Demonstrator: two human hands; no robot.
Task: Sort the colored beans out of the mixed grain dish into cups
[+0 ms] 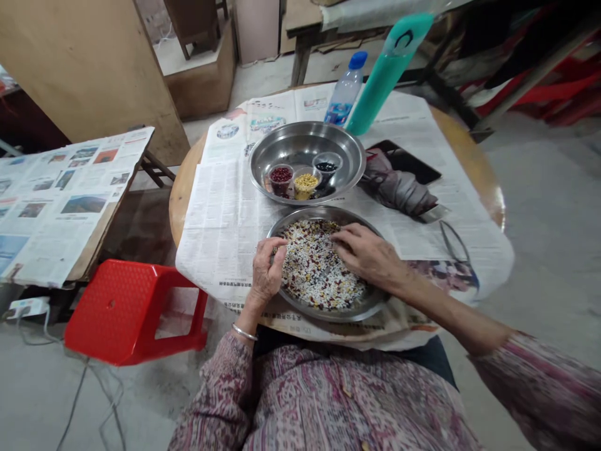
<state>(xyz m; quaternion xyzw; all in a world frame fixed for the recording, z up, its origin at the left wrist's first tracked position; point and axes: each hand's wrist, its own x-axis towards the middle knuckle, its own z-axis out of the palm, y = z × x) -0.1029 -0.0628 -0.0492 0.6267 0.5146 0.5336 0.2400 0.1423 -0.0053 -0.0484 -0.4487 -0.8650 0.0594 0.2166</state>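
Grain-and-bean mix (317,272) lies between left hand (267,270) at its left edge and right hand (366,254) over its right, both with curled fingers, pinching can't tell, spread flat, roughly round, in upward-facing steel tray (375,305).

Chinese newspaper print (236,283) and the bottle label (339,113) are unreadable.
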